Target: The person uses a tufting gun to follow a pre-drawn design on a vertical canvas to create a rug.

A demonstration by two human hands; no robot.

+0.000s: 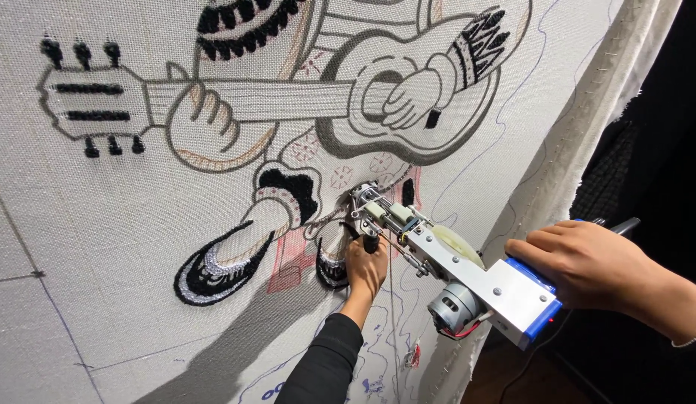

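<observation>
The left hand (365, 268) was clamped around the front handle of the tufting gun (445, 265), fingers wrapped tight, right against the cloth (123, 224). The right hand (583, 262) held the gun's rear end, its grip closed over the blue handle by the white body. The gun lay tilted, its nose at the upper left pressed into the cloth near the figure's leg, its grey motor (451, 305) hanging below the body (red wires looped beside it). The cloth stood upright, stretched on a frame, with a cartoon guitar player drawn on it. Black yarn already filled the shoe (217, 265) left of the gun, and a red patch (292, 262) lay between shoe and left hand. The guitar (288, 97) sat above, mostly outline. Frayed cloth edge (580, 142) ran down the right side.
</observation>
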